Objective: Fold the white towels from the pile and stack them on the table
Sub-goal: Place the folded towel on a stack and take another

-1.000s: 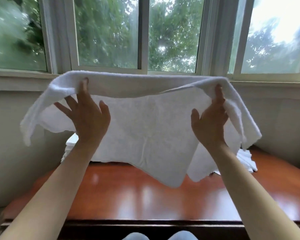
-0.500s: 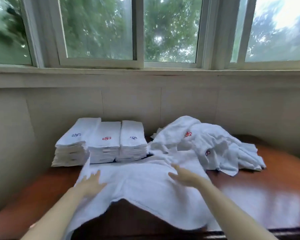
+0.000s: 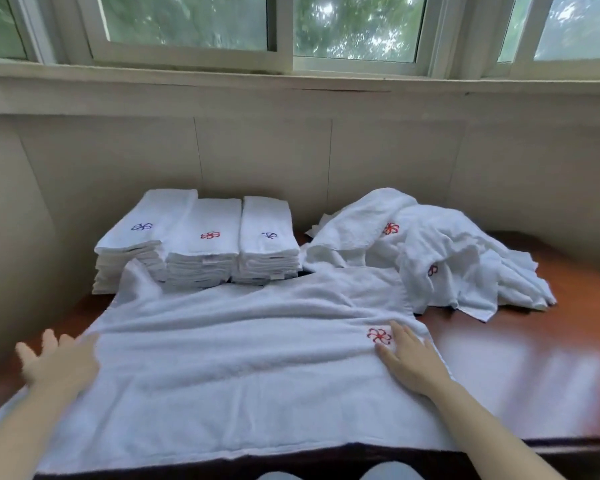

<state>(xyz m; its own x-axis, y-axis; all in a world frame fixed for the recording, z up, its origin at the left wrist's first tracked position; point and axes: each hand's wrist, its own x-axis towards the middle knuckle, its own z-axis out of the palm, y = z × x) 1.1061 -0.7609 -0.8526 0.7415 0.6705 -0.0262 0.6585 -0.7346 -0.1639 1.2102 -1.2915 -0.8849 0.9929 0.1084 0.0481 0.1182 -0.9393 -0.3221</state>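
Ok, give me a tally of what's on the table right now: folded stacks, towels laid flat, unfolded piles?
Folded towel stacks: 3
Towel spread flat: 1
Unfolded towel pile: 1
Total: 5

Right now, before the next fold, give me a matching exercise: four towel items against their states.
Things:
1. leftmost stack
2. middle stack
3. loose pile
4. front towel

States:
A. crumpled, back right
B. folded, red emblem on top
C. spread flat under the right hand
D. folded, blue emblem on top

Pairs: 1-D, 2-B, 3-A, 4-C.
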